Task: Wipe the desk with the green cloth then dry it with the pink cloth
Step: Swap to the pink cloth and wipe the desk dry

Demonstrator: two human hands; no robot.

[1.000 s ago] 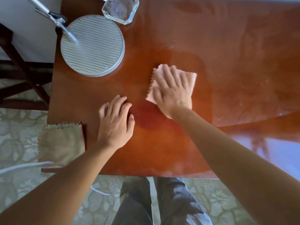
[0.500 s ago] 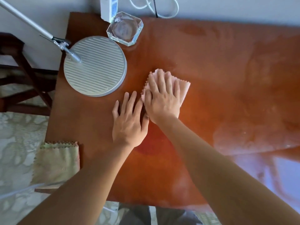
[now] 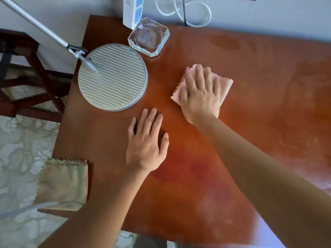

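Glossy reddish wooden desk [image 3: 250,122] against a pale wall, right hand [image 3: 201,97] flat, fingers straight, pressing the pink cloth [image 3: 226,86] mid-desk, corner toward the wall, left hand [image 3: 146,142] flat beside, green cloth [image 3: 62,183] folded at the near-left corner

Looks like a home room, bedroom or study corner. Polished reddish wood counter [image 3: 232,158] against a plain white wall. Round ribbed lamp base [image 3: 112,77] with metal arm just beyond the left hand [image 3: 146,142], faceted glass dish [image 3: 148,37] beyond both hands next to a white box [image 3: 133,10]. White cable loop [image 3: 188,13] at the wall past the right hand [image 3: 200,93]. Left of the hands: dark wooden chair frame [image 3: 35,72] and pale floral-patterned carpet [image 3: 19,158]. Domestic furnishings throughout.
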